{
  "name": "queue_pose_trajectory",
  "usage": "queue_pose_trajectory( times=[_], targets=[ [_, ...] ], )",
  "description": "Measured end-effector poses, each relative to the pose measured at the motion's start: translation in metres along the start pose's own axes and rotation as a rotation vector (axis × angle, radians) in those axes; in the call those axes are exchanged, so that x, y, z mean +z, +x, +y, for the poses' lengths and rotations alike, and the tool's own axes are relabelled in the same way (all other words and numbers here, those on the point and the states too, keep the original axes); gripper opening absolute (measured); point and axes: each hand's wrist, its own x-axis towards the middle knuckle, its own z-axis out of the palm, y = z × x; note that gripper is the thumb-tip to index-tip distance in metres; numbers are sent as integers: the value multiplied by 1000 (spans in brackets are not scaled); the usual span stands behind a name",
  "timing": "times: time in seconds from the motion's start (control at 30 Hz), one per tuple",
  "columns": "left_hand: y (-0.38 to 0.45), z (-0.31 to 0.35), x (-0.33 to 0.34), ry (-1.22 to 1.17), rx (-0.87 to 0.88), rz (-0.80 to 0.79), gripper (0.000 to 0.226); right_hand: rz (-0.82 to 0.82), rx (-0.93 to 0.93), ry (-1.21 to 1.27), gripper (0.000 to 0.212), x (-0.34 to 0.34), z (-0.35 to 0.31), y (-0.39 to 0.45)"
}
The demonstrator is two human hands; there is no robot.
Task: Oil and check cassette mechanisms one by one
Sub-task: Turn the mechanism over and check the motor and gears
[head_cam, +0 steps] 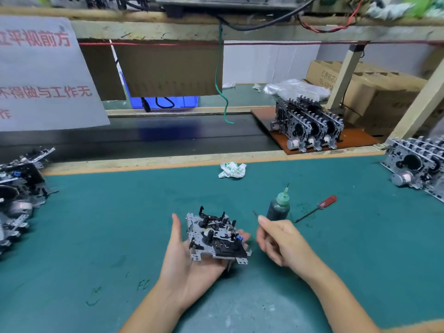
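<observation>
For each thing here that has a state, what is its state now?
Grey metal cassette mechanism: lies on left palm, above mat.
Left hand: open, cradling it.
Right hand: pinches a thin tool.
Dark green oil bottle: upright on mat, nozzle up.
Red-handled screwdriver: lying flat, untouched.
</observation>
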Motion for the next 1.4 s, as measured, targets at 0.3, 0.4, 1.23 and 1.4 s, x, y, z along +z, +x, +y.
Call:
queue_pose_trajectory(
  times=[0.3, 0.4, 1.23, 1.4],
  targets=[
    [-8, -2, -5, -138, -47, -94, 105, 406, -357, -795, 29, 2, 19, 0],
    [-10, -1, -1, -159, -23, -81, 101, 520, -513, -744, 21, 4, 15, 0],
    [-5, 2, -3, 139, -154, 41, 77, 500, -28, 704, 25, -13, -7, 5],
    [-3, 3, -4, 133, -169, 27, 77, 464, 33, 824, 35, -9, -7, 6]
  ],
)
